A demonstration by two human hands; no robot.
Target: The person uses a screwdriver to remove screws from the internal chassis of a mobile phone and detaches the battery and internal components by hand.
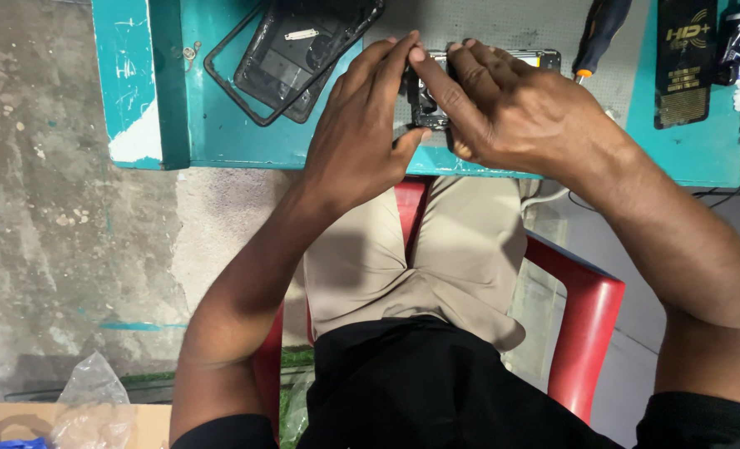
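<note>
Teal workbench [245, 141] ran across the top of the view, grey perforated mat [519, 29] on its middle. Concrete floor [45, 208] was at left. Red plastic chair [582, 333] sat under the person, beige trousers [386, 258] and black shirt [420, 391] in view below the bench edge.

Both hands met at the bench's front edge over the mat. Left hand [357, 137] had fingers extended, fingertips pressed on the top of the opened phone [424, 100], thumb hooked at its lower edge. Right hand [503, 108] lay curled over the phone from the right, fingers closed on it, index tip touching the left hand's fingertips. Phone was mostly hidden between the two hands; only dark internals and a strip of frame near the top right showed. It rested on the mat, right at the bench edge.

Black phone back cover [303, 46] with a loose frame around it lay on the bench, up-left of the hands, apart from them. Screwdriver [598, 37] with black handle lay just right of the right hand. Black flat package [686, 62] sat further right. Clear plastic bag [91, 403] on cardboard was at bottom left
</note>
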